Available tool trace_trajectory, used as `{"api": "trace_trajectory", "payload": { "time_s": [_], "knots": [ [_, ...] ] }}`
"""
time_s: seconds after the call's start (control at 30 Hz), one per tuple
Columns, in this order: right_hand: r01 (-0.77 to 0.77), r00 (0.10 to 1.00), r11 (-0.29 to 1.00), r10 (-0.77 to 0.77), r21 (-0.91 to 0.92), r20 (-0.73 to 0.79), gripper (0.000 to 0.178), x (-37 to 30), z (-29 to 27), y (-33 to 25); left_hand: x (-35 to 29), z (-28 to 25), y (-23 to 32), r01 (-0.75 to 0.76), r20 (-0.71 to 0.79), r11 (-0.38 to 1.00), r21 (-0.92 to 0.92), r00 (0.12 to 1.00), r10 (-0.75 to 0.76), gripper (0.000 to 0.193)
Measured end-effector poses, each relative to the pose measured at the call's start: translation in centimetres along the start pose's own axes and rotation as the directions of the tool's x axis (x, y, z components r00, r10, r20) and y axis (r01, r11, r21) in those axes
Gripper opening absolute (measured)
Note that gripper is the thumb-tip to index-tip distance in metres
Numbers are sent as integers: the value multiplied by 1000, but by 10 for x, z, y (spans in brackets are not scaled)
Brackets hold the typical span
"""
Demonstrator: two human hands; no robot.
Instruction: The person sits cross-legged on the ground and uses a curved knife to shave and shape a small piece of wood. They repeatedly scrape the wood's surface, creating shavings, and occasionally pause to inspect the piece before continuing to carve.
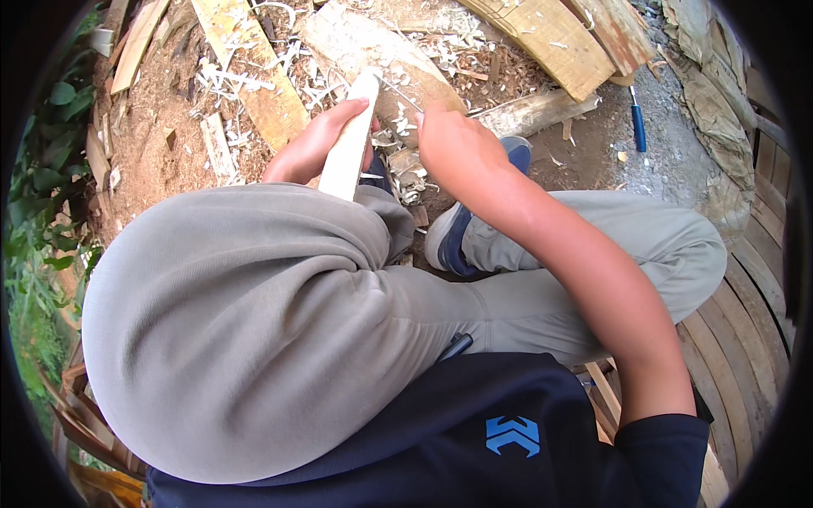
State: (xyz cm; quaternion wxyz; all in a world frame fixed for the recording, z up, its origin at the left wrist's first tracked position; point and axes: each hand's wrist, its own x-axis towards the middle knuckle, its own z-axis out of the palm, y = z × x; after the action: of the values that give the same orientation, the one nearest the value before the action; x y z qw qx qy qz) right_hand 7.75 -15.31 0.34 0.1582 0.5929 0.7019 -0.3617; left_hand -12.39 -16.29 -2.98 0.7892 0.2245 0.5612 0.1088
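My left hand [315, 142] is closed around a pale, freshly shaved strip of wood [345, 154], thumb along its side. The strip slants up and away from my knee, its far end above a thick wooden block [415, 72]. In my right fist [461, 148] is a knife, its handle hidden by the fingers. The knife's thin blade [400, 91] reaches left to the far end of the strip. From this angle I cannot tell how deep the edge sits in the wood.
Curled shavings and sawdust cover the ground [169, 169]. Planks [254, 76] lie at the far left, with thicker boards [542, 38] at the far right. A blue-handled tool [638, 127] lies on grey ground at right. My bent legs [254, 322] and shoes [453, 241] are close below my hands.
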Motion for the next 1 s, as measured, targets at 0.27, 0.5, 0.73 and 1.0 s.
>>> {"api": "trace_trajectory", "payload": {
  "time_s": [0.27,0.5,0.73,1.0],
  "knots": [
    [-55,990,997,62,-56,125,17,-15,-14,-13,2,0,0,24,40,998,-60,999,-22,49],
    [84,995,957,-96,-278,-30,33,39,36,0,-1,1,2,-3,60,999,-37,998,5,47],
    [12,1000,999,-12,-36,7,23,-10,-5,5,5,-6,-9,-43,76,996,-83,996,49,46],
    [-48,997,997,51,-58,56,18,-4,-5,-8,4,-6,-6,-23,85,995,-99,996,31,46]
  ]
}}
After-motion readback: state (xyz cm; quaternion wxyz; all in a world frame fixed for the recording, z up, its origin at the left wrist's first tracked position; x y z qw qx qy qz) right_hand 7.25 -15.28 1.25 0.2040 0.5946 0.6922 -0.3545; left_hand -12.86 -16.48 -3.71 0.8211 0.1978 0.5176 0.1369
